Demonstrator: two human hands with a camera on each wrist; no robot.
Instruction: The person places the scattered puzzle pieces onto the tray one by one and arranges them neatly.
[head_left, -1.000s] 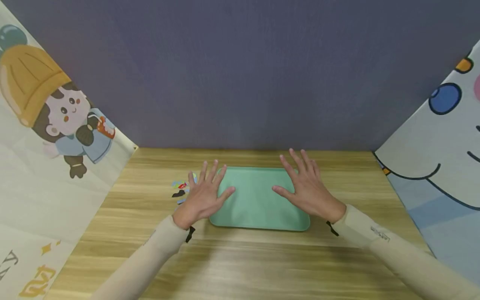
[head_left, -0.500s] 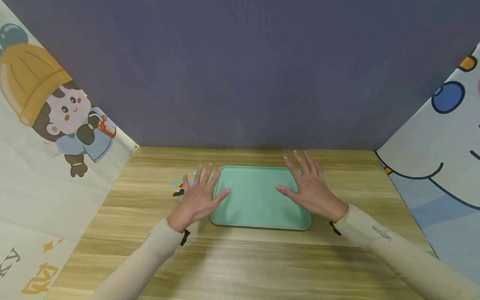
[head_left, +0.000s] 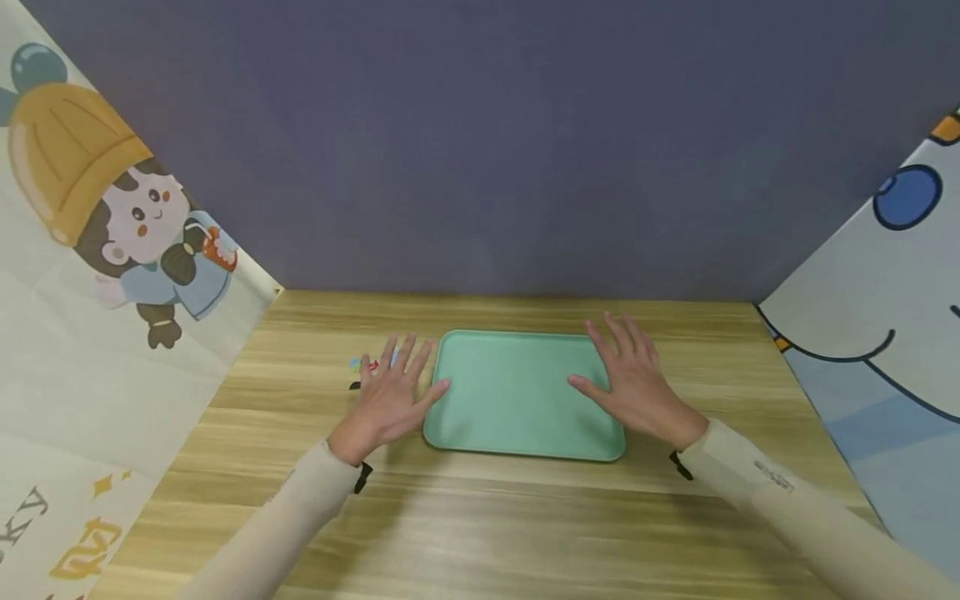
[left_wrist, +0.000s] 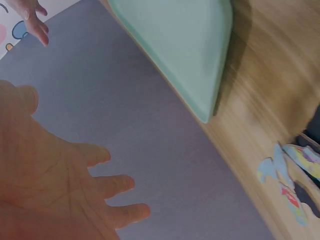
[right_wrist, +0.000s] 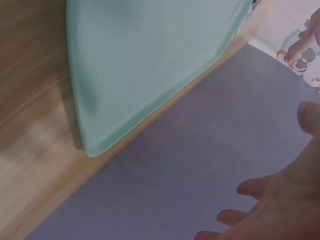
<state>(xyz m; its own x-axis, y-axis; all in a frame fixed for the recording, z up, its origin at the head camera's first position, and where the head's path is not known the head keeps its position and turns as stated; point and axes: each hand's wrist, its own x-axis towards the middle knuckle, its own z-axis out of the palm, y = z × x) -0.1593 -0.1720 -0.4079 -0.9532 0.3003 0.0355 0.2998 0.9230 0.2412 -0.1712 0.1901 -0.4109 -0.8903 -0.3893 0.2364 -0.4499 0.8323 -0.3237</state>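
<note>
A green rectangular tray (head_left: 525,392) with rounded corners lies on the wooden table, bare inside. My left hand (head_left: 390,402) hovers over the tray's left edge with fingers spread, holding nothing. Over the right edge, my right hand (head_left: 637,387) is likewise spread with nothing in it. The left wrist view shows the left palm (left_wrist: 60,185) facing the camera, fingers straight. Small flat colourful pieces (left_wrist: 290,190), some blue, red and black, lie on the table left of the tray. In the head view my left fingers partly hide them.
The wooden table (head_left: 510,533) ends at a dark grey-blue wall (head_left: 510,150) behind the tray. A white panel (head_left: 90,350) with a cartoon figure stands on the left, another cartoon panel (head_left: 847,308) on the right.
My left hand has drifted left and slightly down, showing more of the tray. The right hand has moved right and slightly down. Both stay spread, and the head view has shifted a little.
</note>
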